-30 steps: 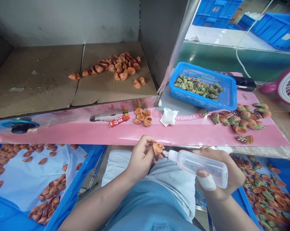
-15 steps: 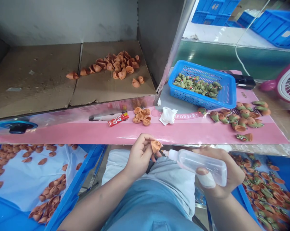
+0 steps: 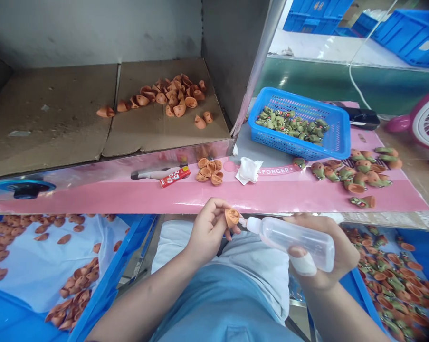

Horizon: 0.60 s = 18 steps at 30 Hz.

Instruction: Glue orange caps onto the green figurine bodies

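Between the thumb and fingers of my left hand point(image 3: 209, 230) is a small orange cup-shaped piece point(image 3: 232, 217), just off the table's front edge. My right hand point(image 3: 328, 247), its thumb wrapped in white tape, grips a clear plastic squeeze bottle point(image 3: 296, 240) lying nearly level. The bottle's narrow tip points left and meets the right side of the orange piece; whether it touches or overlaps is too small to tell. A cluster of similar orange pieces point(image 3: 210, 171) lies on the pink mat point(image 3: 128, 197) beyond my left hand.
A blue basket point(image 3: 300, 149) holds small green figures point(image 3: 289, 124). Green-and-orange pieces point(image 3: 364, 173) lie at right. A red packet point(image 3: 175, 176) and crumpled tissue point(image 3: 249, 170) rest on the mat. A cardboard-lined booth point(image 3: 164, 130) holds orange pieces. Blue bins flank my lap; a pink fan point(image 3: 428, 121) stands right.
The bottle's tip has come up to the orange piece, closing the small gap between them. My right hand has shifted slightly left and up; the left still holds the piece.
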Each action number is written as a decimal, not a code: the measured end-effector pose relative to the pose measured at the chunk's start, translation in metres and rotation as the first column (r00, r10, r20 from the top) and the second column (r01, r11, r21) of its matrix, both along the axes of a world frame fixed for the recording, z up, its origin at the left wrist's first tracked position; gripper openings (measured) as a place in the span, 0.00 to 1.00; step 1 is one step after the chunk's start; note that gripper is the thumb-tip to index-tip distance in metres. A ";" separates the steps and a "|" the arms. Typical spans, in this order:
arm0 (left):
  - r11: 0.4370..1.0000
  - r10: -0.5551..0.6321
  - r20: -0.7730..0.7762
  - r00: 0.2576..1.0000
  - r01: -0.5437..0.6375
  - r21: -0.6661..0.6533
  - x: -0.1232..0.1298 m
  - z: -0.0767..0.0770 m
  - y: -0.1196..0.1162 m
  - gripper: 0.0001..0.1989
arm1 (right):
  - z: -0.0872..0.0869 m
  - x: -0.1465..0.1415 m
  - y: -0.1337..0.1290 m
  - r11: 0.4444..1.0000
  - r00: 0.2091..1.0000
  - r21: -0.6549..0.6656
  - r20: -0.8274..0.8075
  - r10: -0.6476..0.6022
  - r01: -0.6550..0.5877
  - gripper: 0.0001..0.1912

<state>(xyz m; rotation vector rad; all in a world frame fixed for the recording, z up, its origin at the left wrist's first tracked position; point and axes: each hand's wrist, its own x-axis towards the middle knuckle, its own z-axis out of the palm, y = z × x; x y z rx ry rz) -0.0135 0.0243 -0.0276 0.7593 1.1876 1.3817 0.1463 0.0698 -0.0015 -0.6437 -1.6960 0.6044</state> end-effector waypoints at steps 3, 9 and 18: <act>1.000 -0.003 -0.001 1.000 0.003 0.000 0.000 0.000 0.000 0.04 | -0.001 0.000 0.001 1.000 1.000 -0.019 0.015 0.000 0.001 0.16; 1.000 -0.006 0.002 1.000 0.006 -0.005 0.000 -0.001 0.002 0.05 | -0.004 0.001 0.002 0.999 0.999 -0.031 0.008 0.033 -0.033 0.17; 0.999 0.015 0.012 1.000 -0.015 -0.035 -0.002 -0.001 0.002 0.05 | -0.004 0.001 0.002 0.998 0.999 -0.051 0.009 0.036 -0.036 0.16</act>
